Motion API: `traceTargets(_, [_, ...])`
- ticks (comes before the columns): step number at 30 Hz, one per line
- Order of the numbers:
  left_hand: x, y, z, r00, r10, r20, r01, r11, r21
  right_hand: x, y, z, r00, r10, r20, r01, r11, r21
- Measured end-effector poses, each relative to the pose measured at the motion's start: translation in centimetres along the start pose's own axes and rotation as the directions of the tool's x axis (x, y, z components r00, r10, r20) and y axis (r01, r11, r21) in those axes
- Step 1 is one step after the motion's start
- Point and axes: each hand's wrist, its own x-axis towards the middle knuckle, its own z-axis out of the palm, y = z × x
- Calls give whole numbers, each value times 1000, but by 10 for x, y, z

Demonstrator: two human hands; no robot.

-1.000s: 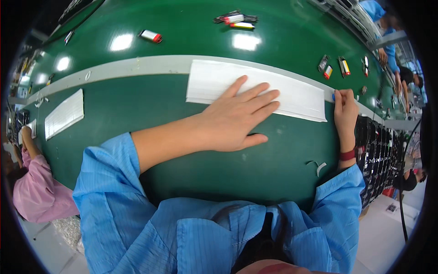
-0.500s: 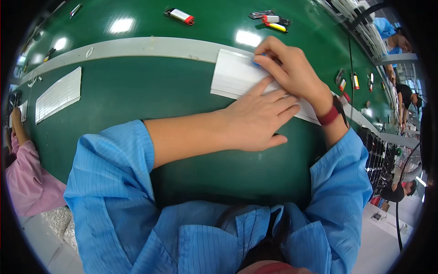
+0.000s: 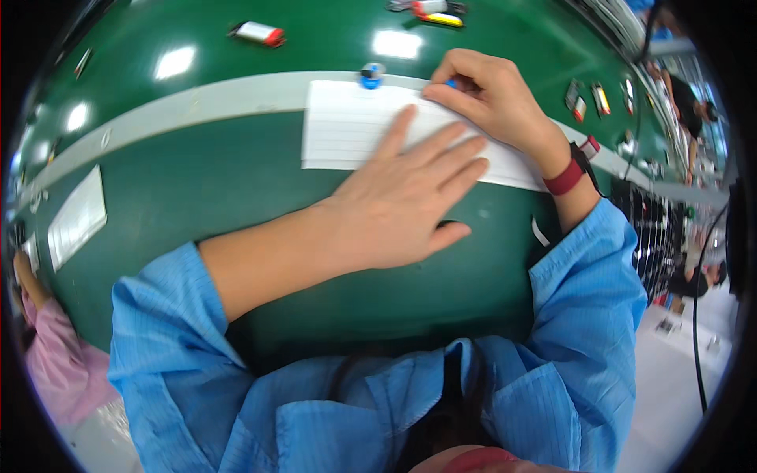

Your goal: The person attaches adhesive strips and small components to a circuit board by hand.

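Note:
A white sheet [image 3: 339, 126] printed with faint lines lies across the grey strip and the green table. My left hand [image 3: 402, 189] rests on it, palm down with fingers spread. Over the sheet's far right part, my right hand [image 3: 497, 102] has thumb and fingers pinched together. A small blue thing [image 3: 451, 83] peeks out between them, mostly hidden, so its kind is unclear. To the left of that hand, a small blue and black round piece [image 3: 371, 76] stands at the sheet's far edge.
Small red and white cylinders [image 3: 259, 34] with black ends lie beyond the grey strip [image 3: 229, 96], one beside a yellow one. Another white sheet [image 3: 77, 221] is at left, near a person in a pink sleeve [image 3: 63, 363]. A narrow white strip [image 3: 539, 232] lies by my right sleeve.
The view has shifted, so the table things sit further left. My left hand has slid left, away from my right hand. The round blue and black piece now shows at the sheet's edge.

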Motion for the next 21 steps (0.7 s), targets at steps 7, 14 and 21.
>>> traceTargets(7, [10, 9, -13, 989, -31, 146, 28, 999, 21, -74, 36, -68, 952, 298, -69, -304, 949, -82])
traceTargets(14, [23, 16, -21, 956, -65, 287, 39, 995, 96, -127, 59, -89, 881, 364, -301, -287, 919, 272])
traceTargets(21, [24, 19, -20, 958, -79, 275, 45, 991, 130, -122, 49, -81, 893, 386, -231, -396, 918, 2])
